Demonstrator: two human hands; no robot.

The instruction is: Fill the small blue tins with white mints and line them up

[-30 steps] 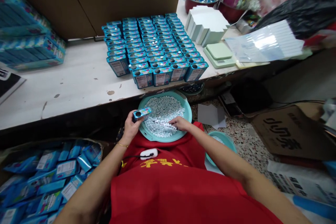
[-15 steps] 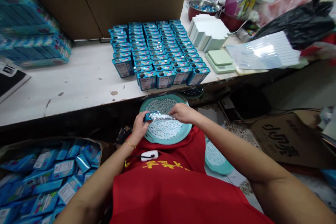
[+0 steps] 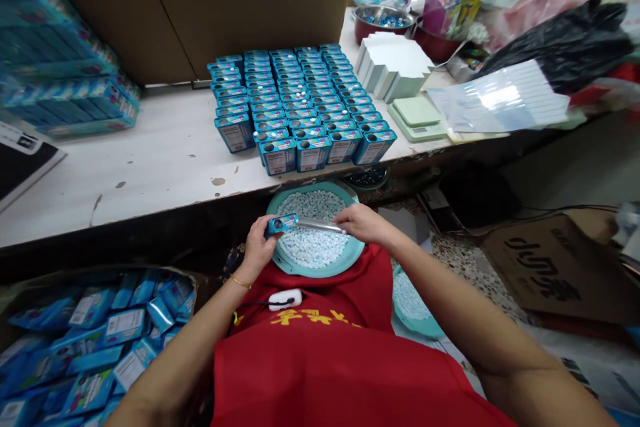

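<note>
Over a teal basin (image 3: pixel 356 247) of small white and pale blue candies, my left hand (image 3: pixel 259 244) is closed around a small blue box (image 3: pixel 283 223) with a dark round opening. My right hand (image 3: pixel 358 223) grips a metal scoop (image 3: pixel 321 225), whose far end meets the box's open end. No candies show on the scoop. The basin rests on the red apron (image 3: pixel 320 360) at lap height. On the white table (image 3: pixel 165 147), rows of similar blue boxes (image 3: pixel 313 153) stand close together, a few with candies on top.
A carton of blue boxes (image 3: pixel 125 323) lies low on the left. A second candy basin (image 3: pixel 415 307) is below right. White card stacks (image 3: pixel 395 67), a pale green scale (image 3: pixel 416 117), a metal bowl (image 3: pixel 383 20) and a black bag (image 3: pixel 560 47) occupy the table's right side.
The candies heaped along the scoop are gone, and its bare metal now shows. My right hand has moved slightly right, my left slightly left, and the box's printed face has turned into view.
</note>
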